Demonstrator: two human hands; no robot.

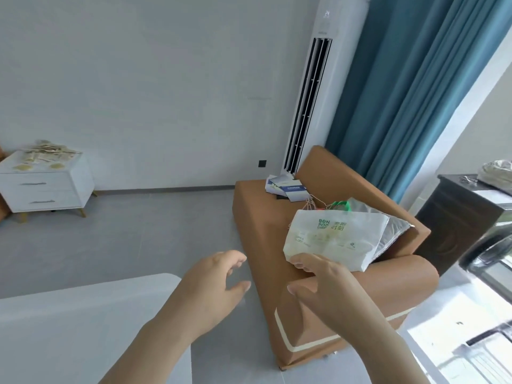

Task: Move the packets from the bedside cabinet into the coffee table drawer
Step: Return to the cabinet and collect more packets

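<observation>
The sofa point(263, 217) fills my right side, and the bedside cabinet point(47, 189) stands well away at far left. My right hand point(327, 286) touches a white bag point(332, 236), though I cannot tell if it grips. My left hand point(213, 284), loose and empty, is nearer the packets point(47, 155) piled on the cabinet top.

1. Open floor point(144, 239) stretches from the near surface point(69, 328) to the cabinet point(47, 189).
2. The sofa point(257, 214) walls the right side, bags point(332, 236) heaped on it.
3. Packets point(47, 156) cover the cabinet top.
4. A dark chest point(457, 217) stands just past the sofa.
</observation>
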